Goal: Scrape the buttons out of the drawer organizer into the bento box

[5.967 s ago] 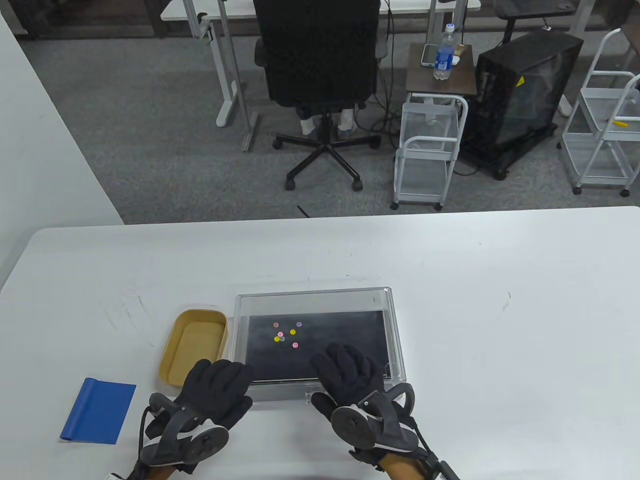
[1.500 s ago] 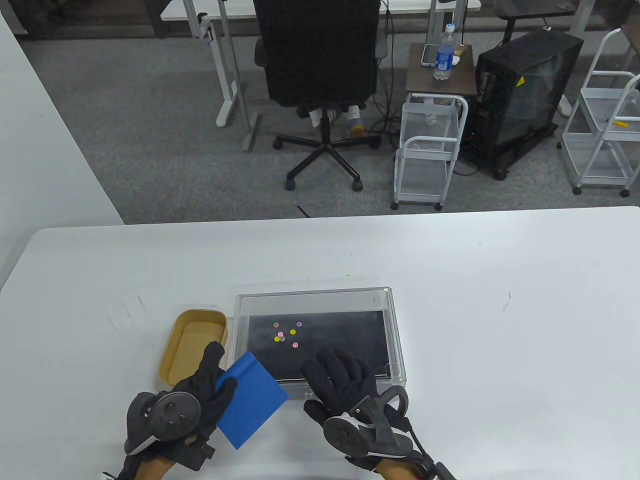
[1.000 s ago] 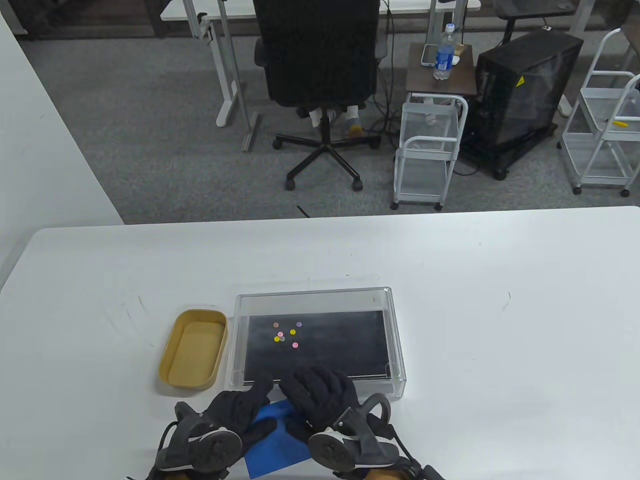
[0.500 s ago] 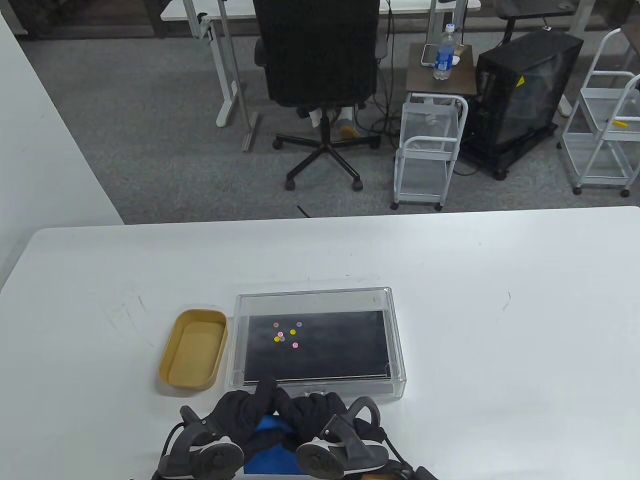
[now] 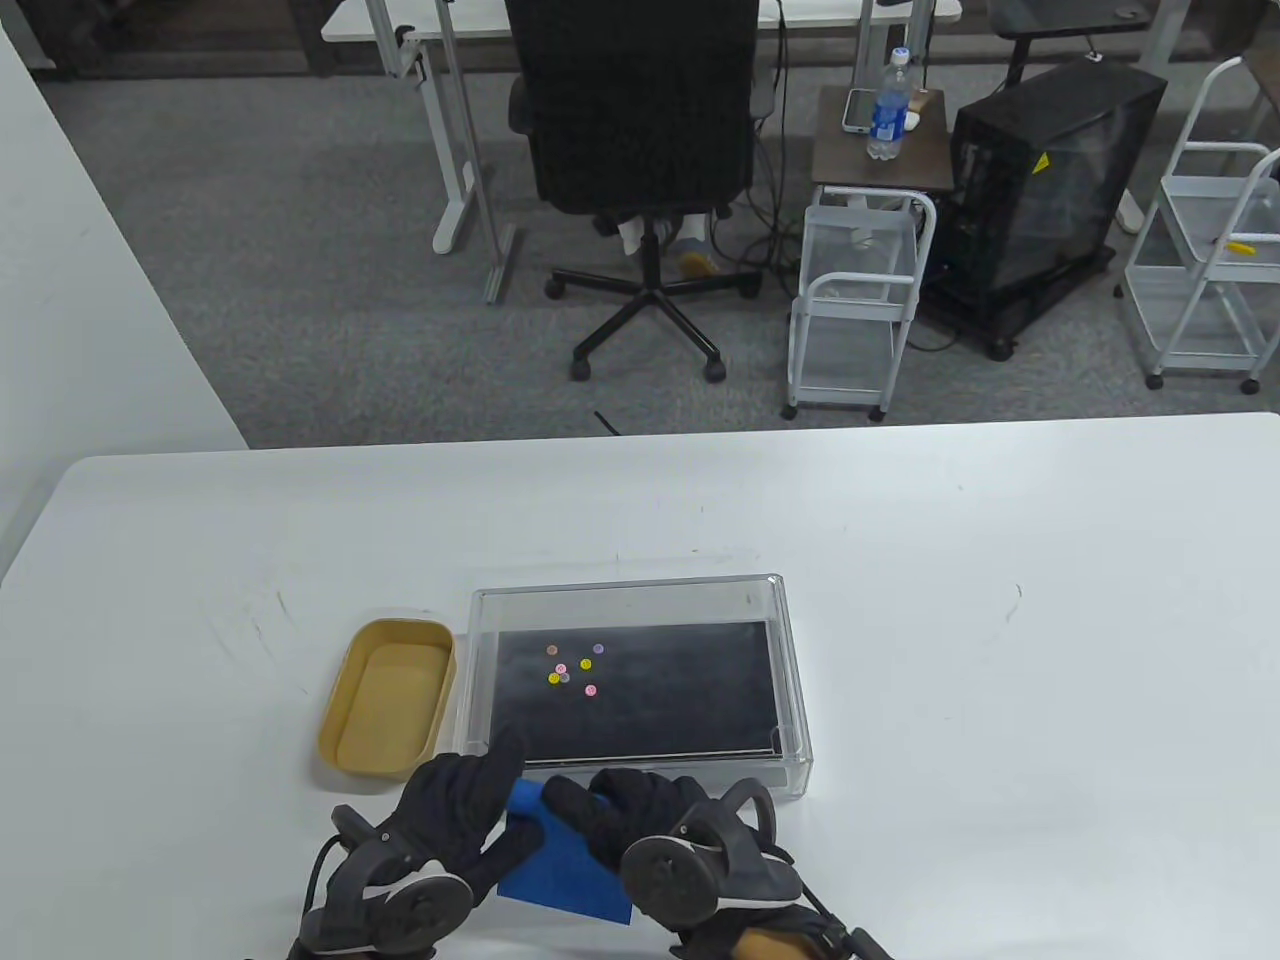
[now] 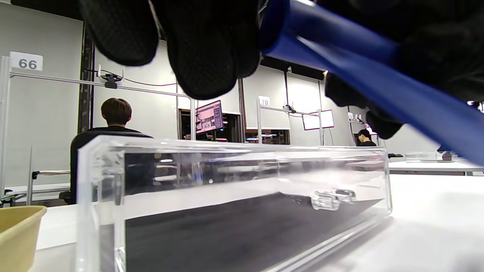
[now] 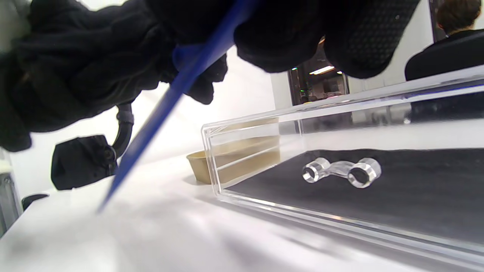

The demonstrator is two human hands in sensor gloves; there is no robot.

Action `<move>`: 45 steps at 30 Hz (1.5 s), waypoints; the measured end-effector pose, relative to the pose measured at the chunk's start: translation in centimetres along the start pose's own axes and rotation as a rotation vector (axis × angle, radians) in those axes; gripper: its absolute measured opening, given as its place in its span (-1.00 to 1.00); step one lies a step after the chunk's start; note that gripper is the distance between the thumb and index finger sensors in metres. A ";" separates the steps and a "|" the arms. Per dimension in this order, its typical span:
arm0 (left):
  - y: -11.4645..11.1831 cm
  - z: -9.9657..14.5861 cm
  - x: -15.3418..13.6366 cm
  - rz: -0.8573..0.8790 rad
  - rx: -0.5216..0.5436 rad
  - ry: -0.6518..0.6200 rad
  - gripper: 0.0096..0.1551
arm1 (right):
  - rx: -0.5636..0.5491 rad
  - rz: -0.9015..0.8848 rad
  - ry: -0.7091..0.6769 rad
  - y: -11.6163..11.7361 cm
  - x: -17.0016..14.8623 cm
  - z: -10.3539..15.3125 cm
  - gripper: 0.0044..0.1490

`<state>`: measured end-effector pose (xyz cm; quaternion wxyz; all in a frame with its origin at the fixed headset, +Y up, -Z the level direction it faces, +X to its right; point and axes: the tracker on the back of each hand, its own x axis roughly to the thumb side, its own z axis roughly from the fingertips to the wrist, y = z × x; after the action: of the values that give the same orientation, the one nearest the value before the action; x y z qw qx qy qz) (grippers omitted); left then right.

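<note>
Several small coloured buttons (image 5: 572, 667) lie on the black liner of the clear drawer organizer (image 5: 790, 690), left of its middle. The tan bento box (image 5: 388, 695) stands against the organizer's left side. Both hands are just in front of the organizer's near wall and hold the blue scraper (image 5: 560, 862) between them above the table. My left hand (image 5: 512, 805) grips its left end and my right hand (image 5: 585, 812) grips its top right. The scraper (image 6: 359, 75) crosses the left wrist view, and it shows edge-on in the right wrist view (image 7: 170, 109).
White table (image 5: 1000, 650) with open surface to the right and behind the organizer. The organizer's near wall (image 6: 234, 151) stands close in front of the hands. An office chair (image 5: 640, 150), carts and a computer case stand on the floor beyond the table.
The scraper lay flat at the table's left earlier; my left hand picked it up and carried it to the middle. My right hand joined it. Both hands now sit slightly nearer the organizer.
</note>
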<state>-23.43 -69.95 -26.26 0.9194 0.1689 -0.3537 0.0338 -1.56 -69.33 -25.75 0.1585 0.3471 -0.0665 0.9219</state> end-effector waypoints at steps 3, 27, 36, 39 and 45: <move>-0.2 0.0 -0.3 -0.001 -0.002 0.014 -0.02 | -0.017 -0.028 0.032 -0.7 -0.9 0.1 -0.30; -0.6 0.1 0.3 -0.003 -0.022 -0.056 -0.11 | -0.312 0.040 0.459 -3.5 -9.3 3.0 -0.33; -0.7 0.0 0.5 0.010 -0.047 -0.064 -0.18 | -0.337 0.101 0.595 -3.7 -10.6 3.7 -0.22; -0.8 0.0 0.6 0.009 -0.055 -0.068 -0.18 | -0.335 0.105 0.648 -3.6 -11.1 3.9 -0.17; -0.9 0.0 0.8 0.010 -0.075 -0.084 -0.18 | -0.322 0.174 0.723 -3.4 -11.8 4.1 -0.12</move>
<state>-22.65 -70.88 -26.01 0.9092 0.1339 -0.3938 0.0177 10.45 -70.00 -30.41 0.1455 -0.0354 -0.1793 0.9723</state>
